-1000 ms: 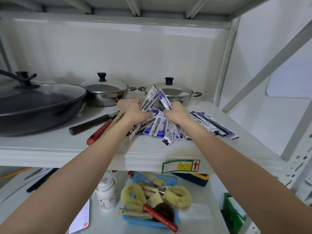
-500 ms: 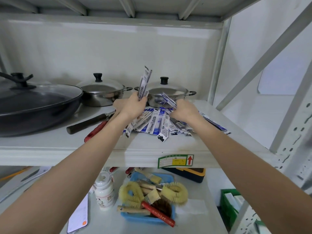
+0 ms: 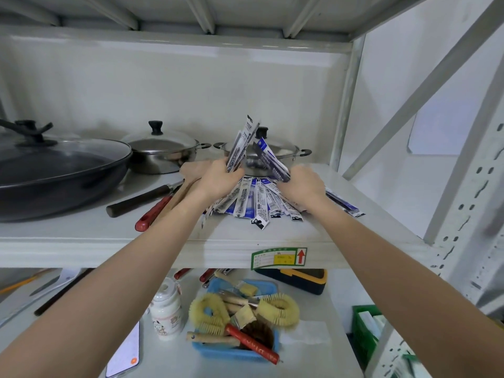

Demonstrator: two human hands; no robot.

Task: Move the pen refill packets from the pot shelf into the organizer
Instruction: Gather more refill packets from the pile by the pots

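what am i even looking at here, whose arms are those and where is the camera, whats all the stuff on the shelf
There is no machine here: a person works with two bare hands, and the camera sits on their head, looking forward and down, so the arms reach out from the bottom of the picture. The left hand holds up a bunch of pen refill packets; the right hand grips a few more. A fanned pile of packets lies on the white shelf. Beside it are a dark pan, two steel pots with lids, and some long-handled tools. The shelf below holds a blue tray of brushes.
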